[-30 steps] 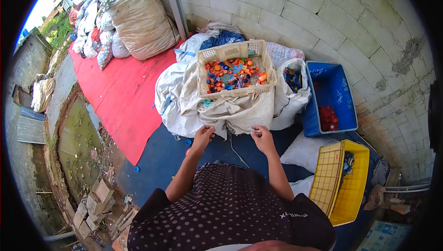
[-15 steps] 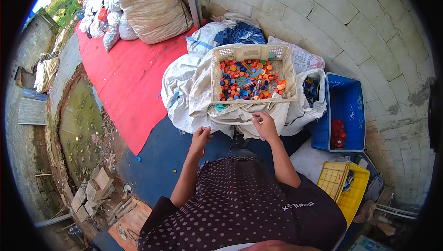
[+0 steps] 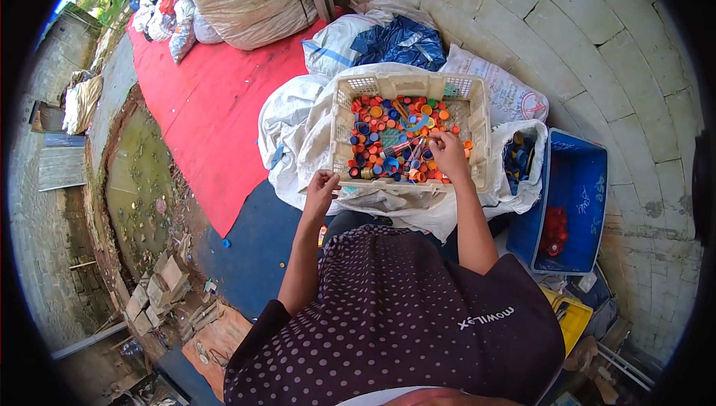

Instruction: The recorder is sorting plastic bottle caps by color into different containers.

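Note:
A cream plastic crate (image 3: 485, 131) with pierced walls holds many loose bottle caps (image 3: 365, 128), mostly orange and red, with blue, yellow and green ones. A curved light-blue strip and some thin stick-like pieces lie among them. My right hand (image 3: 449, 154) is inside the crate over the caps at its right side, fingers drawn together; whatever they pinch is hidden. By the crate's front left corner is my left hand (image 3: 322, 185), its fingers curled closed. Whether it touches the rim or holds something small, I cannot tell.
White sacks (image 3: 291, 119) lie under and around the crate. To the right stand an open sack of dark caps (image 3: 520, 154), a blue bin (image 3: 570, 182) with red items inside, and a yellow crate (image 3: 573, 324). A red sheet (image 3: 216, 115) covers ground at left; a block wall (image 3: 626, 77) rises behind.
My right hand has moved forward from in front of the crate into it, over the caps. My left hand has moved up beside the crate's front left corner. The view has shifted slightly.

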### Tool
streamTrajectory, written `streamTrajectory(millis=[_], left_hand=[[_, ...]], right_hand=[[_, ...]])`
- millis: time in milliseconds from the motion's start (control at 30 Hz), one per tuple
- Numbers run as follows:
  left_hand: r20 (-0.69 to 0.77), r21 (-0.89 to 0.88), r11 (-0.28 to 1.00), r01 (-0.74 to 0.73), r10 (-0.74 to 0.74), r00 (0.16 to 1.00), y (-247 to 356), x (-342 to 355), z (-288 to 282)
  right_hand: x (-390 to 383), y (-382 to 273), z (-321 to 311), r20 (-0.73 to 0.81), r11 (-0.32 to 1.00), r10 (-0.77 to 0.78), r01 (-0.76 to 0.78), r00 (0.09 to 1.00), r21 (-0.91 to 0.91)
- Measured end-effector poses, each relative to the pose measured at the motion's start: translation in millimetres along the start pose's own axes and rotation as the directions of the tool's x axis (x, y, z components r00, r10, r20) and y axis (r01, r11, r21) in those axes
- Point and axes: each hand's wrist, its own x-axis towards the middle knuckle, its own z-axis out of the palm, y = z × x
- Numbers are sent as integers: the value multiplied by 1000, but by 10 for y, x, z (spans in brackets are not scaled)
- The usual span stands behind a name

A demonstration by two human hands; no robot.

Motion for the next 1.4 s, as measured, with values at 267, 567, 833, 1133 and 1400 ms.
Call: streamTrajectory(millis=[267, 567, 833, 1133, 1400], left_hand=[[182, 54, 979, 196, -203, 962, 161, 511, 209], [200, 34, 986, 162, -166, 966, 426, 829, 117], [151, 25, 978, 208, -209, 966, 156, 716, -123], [295, 117, 980, 159, -187, 937, 275, 817, 76], [489, 47, 999, -21, -5, 872, 272, 892, 559]], right_hand=[[157, 404, 219, 261, 899, 376, -282, 889, -334], [56, 711, 803, 231, 675, 655, -419, 720, -607], [154, 610, 850, 202, 624, 679, -410, 706, -665], [114, 334, 426, 92, 703, 590, -455, 802, -546], [-209, 40, -9, -74, 834, 524, -529, 848, -159]])
